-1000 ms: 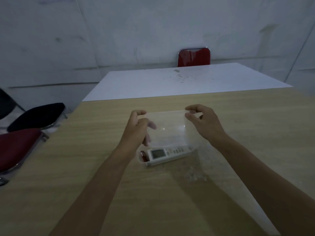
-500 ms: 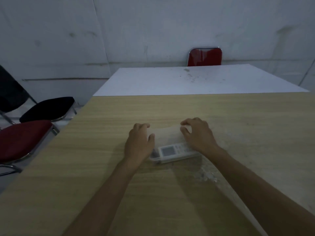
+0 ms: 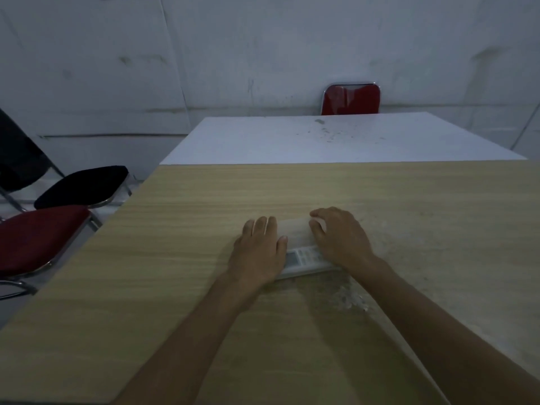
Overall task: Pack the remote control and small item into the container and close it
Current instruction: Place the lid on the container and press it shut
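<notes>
Wooden table (image 3: 204, 258), white table (image 3: 321, 141), three chairs (image 3: 350, 99).

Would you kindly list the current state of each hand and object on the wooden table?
left hand: flat, palm down on the lid
right hand: pressing down on the lid
lid: lowered onto the container
container: on the table, covered; whether latched is unclear
remote control: lying inside the container

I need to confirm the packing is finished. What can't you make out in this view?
- Small item: hidden under the left hand.
- Container lid latch: covered by the left hand and the right hand.
- Remote control ends: covered by both hands; buttons too blurred to read.
</notes>
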